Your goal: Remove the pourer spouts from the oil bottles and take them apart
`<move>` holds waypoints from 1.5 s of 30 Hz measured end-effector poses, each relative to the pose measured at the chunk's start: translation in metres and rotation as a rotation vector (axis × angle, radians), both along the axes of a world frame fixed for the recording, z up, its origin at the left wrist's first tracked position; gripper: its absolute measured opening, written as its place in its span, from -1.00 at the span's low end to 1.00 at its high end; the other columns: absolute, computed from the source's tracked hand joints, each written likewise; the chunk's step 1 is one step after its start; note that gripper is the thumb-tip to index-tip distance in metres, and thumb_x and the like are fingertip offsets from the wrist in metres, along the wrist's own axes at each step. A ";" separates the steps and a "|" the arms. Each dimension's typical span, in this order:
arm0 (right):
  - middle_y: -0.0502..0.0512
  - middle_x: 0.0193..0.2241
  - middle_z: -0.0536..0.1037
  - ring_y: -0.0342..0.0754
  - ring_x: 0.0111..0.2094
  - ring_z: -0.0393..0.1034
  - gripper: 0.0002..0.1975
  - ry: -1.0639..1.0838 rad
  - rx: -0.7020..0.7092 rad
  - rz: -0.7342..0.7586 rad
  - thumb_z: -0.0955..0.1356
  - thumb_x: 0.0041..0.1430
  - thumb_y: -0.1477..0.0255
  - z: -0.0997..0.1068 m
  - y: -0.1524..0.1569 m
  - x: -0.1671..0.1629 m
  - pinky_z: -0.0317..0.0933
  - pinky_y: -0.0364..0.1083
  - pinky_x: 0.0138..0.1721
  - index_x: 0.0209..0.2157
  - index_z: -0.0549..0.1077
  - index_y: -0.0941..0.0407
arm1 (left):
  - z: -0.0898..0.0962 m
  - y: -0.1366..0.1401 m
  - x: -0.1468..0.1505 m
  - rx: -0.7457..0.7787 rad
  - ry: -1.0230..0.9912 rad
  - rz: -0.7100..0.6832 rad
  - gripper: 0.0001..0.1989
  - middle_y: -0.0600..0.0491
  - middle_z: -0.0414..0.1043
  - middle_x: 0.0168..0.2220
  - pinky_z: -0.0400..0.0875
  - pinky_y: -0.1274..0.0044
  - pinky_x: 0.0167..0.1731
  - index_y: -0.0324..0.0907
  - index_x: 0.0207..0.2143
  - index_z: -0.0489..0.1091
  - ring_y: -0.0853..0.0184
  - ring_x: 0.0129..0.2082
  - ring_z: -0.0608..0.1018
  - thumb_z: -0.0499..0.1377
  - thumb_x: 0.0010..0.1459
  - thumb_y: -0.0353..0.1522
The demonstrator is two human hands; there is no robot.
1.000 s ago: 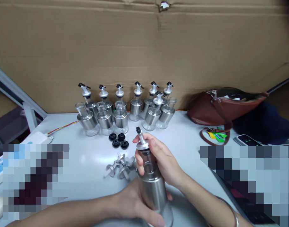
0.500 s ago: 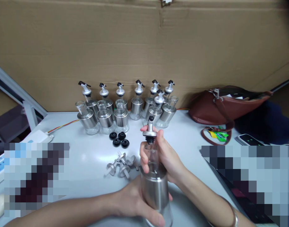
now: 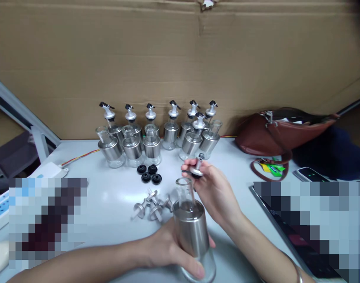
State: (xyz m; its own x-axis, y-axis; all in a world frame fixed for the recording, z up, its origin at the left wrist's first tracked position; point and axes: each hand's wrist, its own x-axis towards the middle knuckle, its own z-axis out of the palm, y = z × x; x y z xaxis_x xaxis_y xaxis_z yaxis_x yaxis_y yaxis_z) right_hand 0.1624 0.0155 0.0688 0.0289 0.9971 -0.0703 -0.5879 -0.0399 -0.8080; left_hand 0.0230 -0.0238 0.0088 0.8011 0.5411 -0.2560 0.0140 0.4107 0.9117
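Head view: cardboard [image 3: 123,51] is being seen upright behind the tabletop [image 3: 103,232]. At the far right, a brown bag [image 3: 282,137] is being supported near the back edge. Before the cardboard, eleven rear bottles [image 3: 170,133] are being carried in rough rows, seven being topped by pouring heads [image 3: 173,111]. Nearest the camera, an open bottle [image 3: 191,232] is being grasped low around its body by the left hand [image 3: 170,251]; whether its base is being borne by the tabletop cannot be told. Just beyond its bare neck, a spout [image 3: 196,169] is being pinched by the fingers of the right hand [image 3: 216,192], apart from the rim. Left of the neck, silver parts [image 3: 154,212] are being seen clustered; just behind these, four black stoppers [image 3: 146,177] are being displayed close together.
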 end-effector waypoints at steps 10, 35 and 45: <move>0.05 -0.22 0.54 -0.16 -0.48 0.32 -0.77 -0.946 0.541 0.208 0.43 0.11 0.44 0.024 -0.024 0.032 0.25 -0.14 -0.46 -0.32 0.26 0.03 | 0.016 0.000 0.003 -0.105 -0.050 0.036 -0.47 0.05 0.41 -0.35 0.25 0.47 -0.28 -0.24 -0.33 0.47 0.31 -0.34 0.39 0.50 -0.45 -0.30; -0.05 -0.43 0.45 -0.09 -0.48 0.38 -0.68 -1.082 0.846 -0.664 0.47 0.02 0.46 0.044 0.014 0.031 0.26 -0.10 -0.47 -0.29 0.25 0.01 | -0.011 -0.009 0.011 -0.194 -0.184 0.094 -0.35 0.06 0.42 -0.29 0.29 0.46 -0.27 -0.19 -0.10 0.18 0.40 -0.34 0.53 0.45 -0.14 -0.20; 0.13 -0.26 0.50 0.04 -0.24 0.44 -0.78 -1.503 0.872 -0.325 0.21 0.13 0.56 0.014 0.076 0.015 0.30 -0.03 -0.27 -0.18 0.25 0.02 | -0.007 -0.007 0.011 -0.171 -0.159 0.060 -0.38 0.09 0.40 -0.32 0.28 0.45 -0.27 -0.18 -0.17 0.18 0.43 -0.40 0.52 0.41 -0.13 -0.09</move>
